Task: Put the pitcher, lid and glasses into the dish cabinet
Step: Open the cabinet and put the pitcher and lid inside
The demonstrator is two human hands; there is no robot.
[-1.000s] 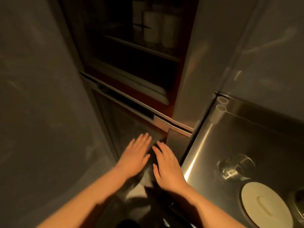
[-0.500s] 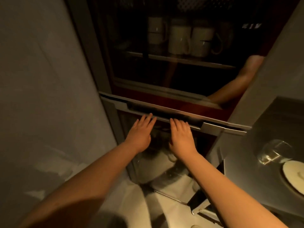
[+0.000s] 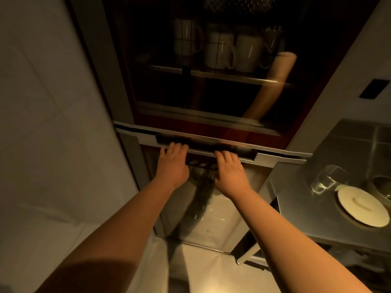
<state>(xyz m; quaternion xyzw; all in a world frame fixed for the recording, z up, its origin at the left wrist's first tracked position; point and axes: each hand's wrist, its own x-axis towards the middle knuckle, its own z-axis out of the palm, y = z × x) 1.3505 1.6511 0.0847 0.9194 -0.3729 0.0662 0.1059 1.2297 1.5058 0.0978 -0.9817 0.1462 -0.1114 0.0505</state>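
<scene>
The dish cabinet (image 3: 211, 106) stands ahead with a dark glass door; white mugs (image 3: 220, 49) sit on its shelf behind the glass. Along its lower edge runs a recessed metal handle bar (image 3: 211, 143). My left hand (image 3: 172, 163) and my right hand (image 3: 229, 170) both rest on this bar, fingertips curled into the recess. On the steel counter (image 3: 306, 208) at the right stand a clear glass (image 3: 330, 179) and a round white lid (image 3: 362, 208). A second glass object (image 3: 384, 187) is cut off at the right edge.
A pale wall (image 3: 53, 123) closes the left side. Below the bar is another glass-fronted panel (image 3: 201, 204) that reflects my arms. A white surface (image 3: 201, 267) lies at the bottom. A dark panel (image 3: 374, 88) is set in the wall at the upper right.
My view has tilted up, showing more of the cabinet. Both hands rose from the lower panel to the handle bar and their fingers have hooked into its recess.
</scene>
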